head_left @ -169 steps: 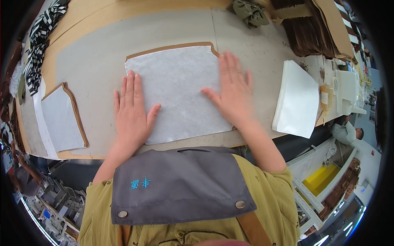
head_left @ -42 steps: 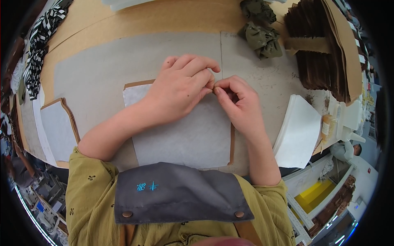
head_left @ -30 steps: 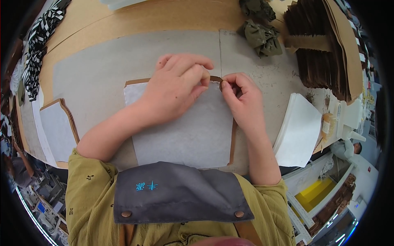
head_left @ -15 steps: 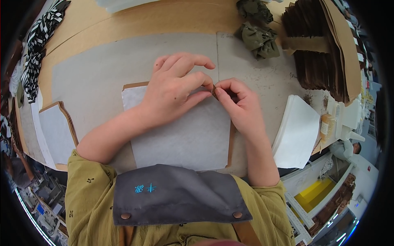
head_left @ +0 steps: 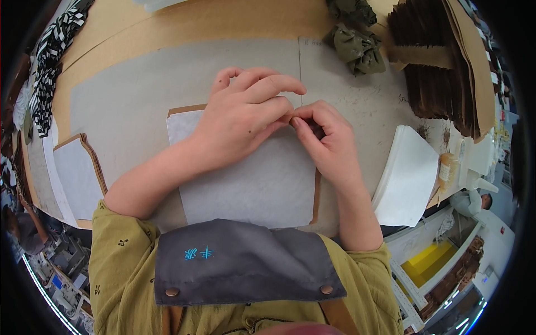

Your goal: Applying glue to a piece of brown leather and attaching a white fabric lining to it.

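Observation:
A white sheet lies over a slightly larger brown piece in front of me. My left hand is bent over the upper right part of the sheet, thumb and forefinger closed at the corner, other fingers curved above; what lies between the fingertips is hidden. My right hand pinches the brown edge at that same corner, thumb on top, its fingertips almost touching those of my left.
Small stacked pieces lie left, white sheets right, beside a bottle. Brown stacks, olive bundles and striped fabric lie farther back on the table. Two people are at either side.
Both hands were spread flat on the sheet's sides earlier and are now gathered at its upper right corner. In the last second their fingertips parted slightly and came back together.

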`<state>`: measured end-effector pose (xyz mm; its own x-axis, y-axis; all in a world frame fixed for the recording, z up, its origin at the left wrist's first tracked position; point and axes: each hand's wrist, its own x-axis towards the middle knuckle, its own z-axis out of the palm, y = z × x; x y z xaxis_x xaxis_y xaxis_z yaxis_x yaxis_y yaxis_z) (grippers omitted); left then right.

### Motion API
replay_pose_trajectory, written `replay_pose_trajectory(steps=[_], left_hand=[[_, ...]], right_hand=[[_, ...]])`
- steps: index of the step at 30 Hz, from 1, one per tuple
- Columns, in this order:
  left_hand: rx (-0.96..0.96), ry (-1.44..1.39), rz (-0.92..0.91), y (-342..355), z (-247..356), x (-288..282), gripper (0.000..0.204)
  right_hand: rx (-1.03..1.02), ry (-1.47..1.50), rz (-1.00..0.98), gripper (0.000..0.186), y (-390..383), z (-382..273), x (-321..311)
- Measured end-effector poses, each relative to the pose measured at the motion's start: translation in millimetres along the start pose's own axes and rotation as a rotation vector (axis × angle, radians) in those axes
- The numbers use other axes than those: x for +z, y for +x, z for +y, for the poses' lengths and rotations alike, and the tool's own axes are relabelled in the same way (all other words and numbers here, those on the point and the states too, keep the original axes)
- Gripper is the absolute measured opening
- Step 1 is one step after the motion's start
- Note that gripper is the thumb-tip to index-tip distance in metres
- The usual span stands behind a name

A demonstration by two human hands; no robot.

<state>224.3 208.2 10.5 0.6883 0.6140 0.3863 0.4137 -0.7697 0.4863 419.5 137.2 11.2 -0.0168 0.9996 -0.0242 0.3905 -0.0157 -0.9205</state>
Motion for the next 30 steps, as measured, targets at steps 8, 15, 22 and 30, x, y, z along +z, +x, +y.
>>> replay_pose_trajectory(steps=[8,15,22,30], left_hand=[[0.042,0.043,-0.006,-4,-2,7,0.019],[0.060,-0.008,-0.190,-7,-7,-6,0.026],[-0.132,-0.298,-0.157,-4,-15,-13,0.034],[-0.044,-0.051,-0.141,-5,-15,0,0.029]], right_hand=[[0.022,-0.062,0.053,0.006,0,1,4],[0.110,-0.061,0.116,0.006,0,5,3],[0.125,-0.168,0.114,0.009,1,4,-2],[0.149,-0.039,0.178,0.013,-3,2,-6]])
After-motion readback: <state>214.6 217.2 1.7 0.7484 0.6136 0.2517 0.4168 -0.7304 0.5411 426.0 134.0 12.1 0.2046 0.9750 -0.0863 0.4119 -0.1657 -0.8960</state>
